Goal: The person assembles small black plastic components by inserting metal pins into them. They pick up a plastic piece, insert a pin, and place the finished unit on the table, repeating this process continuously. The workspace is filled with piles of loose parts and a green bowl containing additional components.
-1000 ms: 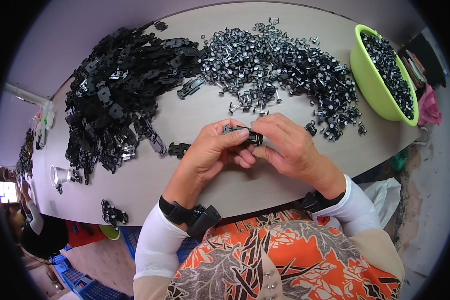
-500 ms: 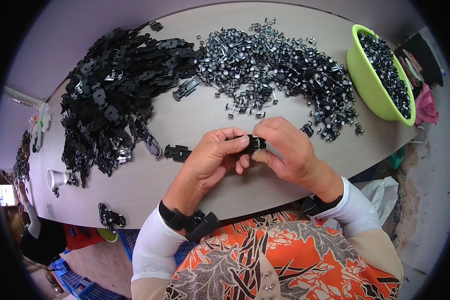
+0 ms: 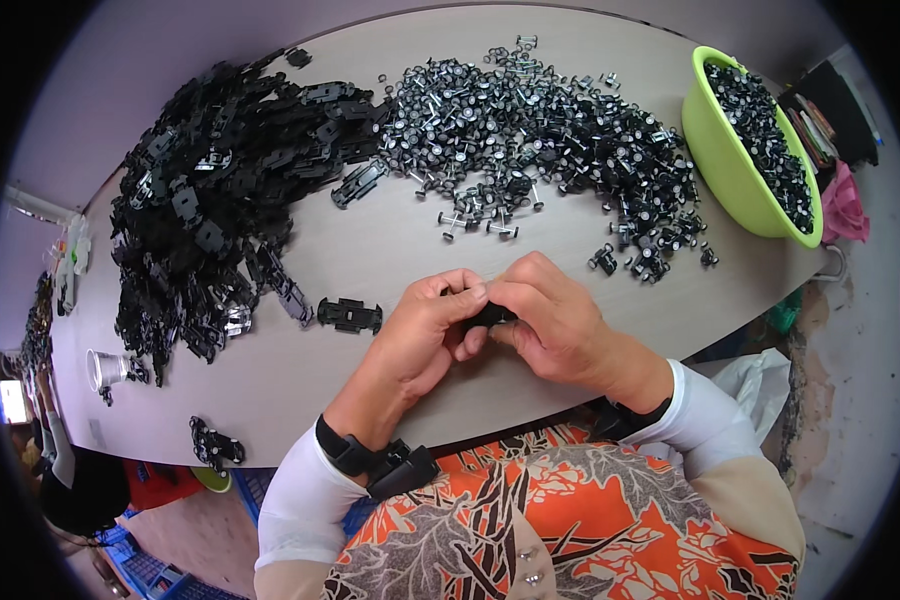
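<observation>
My left hand (image 3: 410, 335) pinches a black toy car chassis (image 3: 489, 314) between thumb and fingers, in front of my body over the table. On its right end the thumb and fingers of my right hand (image 3: 565, 325) are closed, covering much of it. Whether a wheel axle sits under those fingers cannot be made out. Another black chassis (image 3: 350, 314) lies flat just left of my left hand. Beyond it spreads a large heap of black chassis (image 3: 195, 205). Farther off, straight ahead, is a heap of small wheel-and-axle pieces (image 3: 470, 125).
A lime-green basin (image 3: 715, 165) full of wheel pieces stands at the far right edge. At left are a clear plastic cup (image 3: 105, 369) on its side and a chassis with wheels (image 3: 216, 443) near the table edge. Another person (image 3: 85, 485) is at the lower left.
My right fingers have closed farther over the chassis, hiding the silvery axle that showed across its end. The chassis has turned and dropped slightly toward me. The view has shifted a little.
</observation>
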Available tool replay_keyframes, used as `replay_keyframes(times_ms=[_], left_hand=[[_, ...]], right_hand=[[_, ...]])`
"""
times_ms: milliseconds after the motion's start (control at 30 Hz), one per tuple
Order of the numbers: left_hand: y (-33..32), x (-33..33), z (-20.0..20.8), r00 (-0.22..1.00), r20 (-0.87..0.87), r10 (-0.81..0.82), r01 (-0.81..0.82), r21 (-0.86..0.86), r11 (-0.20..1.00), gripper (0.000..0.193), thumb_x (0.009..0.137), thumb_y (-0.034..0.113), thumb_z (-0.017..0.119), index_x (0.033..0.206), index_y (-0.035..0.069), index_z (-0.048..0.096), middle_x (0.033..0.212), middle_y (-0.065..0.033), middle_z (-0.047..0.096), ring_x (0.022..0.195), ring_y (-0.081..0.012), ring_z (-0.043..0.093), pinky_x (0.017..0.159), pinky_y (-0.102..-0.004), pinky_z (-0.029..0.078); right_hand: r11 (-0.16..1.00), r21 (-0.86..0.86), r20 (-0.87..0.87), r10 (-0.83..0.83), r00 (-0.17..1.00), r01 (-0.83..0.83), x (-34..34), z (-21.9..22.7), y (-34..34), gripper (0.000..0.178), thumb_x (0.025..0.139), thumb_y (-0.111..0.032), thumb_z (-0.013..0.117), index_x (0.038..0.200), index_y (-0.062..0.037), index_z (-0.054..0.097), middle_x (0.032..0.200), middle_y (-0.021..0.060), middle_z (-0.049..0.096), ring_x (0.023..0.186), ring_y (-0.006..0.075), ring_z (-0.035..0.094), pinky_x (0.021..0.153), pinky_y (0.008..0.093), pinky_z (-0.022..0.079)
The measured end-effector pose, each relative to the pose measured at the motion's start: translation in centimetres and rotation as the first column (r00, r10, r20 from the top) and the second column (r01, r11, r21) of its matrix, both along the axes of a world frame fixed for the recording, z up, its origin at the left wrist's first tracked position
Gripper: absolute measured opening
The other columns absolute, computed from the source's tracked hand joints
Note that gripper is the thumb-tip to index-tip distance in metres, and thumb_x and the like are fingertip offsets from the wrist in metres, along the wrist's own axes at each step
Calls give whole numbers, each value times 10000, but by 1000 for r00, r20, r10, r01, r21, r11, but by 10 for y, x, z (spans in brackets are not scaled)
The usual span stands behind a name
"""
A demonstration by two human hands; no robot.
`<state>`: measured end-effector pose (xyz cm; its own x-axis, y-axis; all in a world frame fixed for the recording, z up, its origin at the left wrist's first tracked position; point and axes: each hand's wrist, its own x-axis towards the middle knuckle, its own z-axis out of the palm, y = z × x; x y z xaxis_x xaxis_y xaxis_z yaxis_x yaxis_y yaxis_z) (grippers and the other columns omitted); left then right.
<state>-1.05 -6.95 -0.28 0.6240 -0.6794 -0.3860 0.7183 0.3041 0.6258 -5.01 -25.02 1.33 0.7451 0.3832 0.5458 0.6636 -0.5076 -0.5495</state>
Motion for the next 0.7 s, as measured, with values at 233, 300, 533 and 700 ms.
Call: replay_keyframes(times_ms=[233, 300, 533, 700], left_hand=[[-4, 3, 12, 983, 151, 100, -126, 171, 977, 113, 921, 105, 578, 1000, 24, 572, 775, -58, 605, 568, -141, 631, 470, -235, 506], [-3, 3, 11, 984, 168, 64, -94, 177, 980, 123, 918, 106, 583, 1007, 21, 574, 789, -63, 608, 569, -140, 630, 472, -236, 506], [-2, 3, 9, 985, 164, 45, -72, 164, 984, 138, 914, 114, 592, 999, 6, 577, 790, -66, 607, 567, -142, 631, 470, -235, 506], [0, 3, 10, 975, 217, 48, -101, 238, 966, 175, 913, 149, 597, 1009, 5, 570, 770, -78, 616, 562, -147, 636, 473, -243, 519]], right_hand=[[975, -69, -130, -220, 967, 213, 60, 18, -38, 201, 750, -15, 674, 937, -17, 600, 895, 119, 581, 816, 283, 608, 703, 361, 495], [954, -103, 19, -280, 960, 280, 79, 8, -39, 174, 746, 23, 642, 912, -16, 607, 883, 116, 590, 805, 296, 609, 700, 373, 495], [961, -3, -77, -277, 958, 277, 83, 19, -42, 120, 740, 48, 591, 844, -5, 617, 817, 99, 600, 693, 278, 603, 630, 343, 486], [992, -106, -388, -107, 916, 71, 52, 28, -53, 90, 719, -42, 597, 795, -6, 630, 738, 118, 616, 638, 250, 599, 600, 336, 474]])
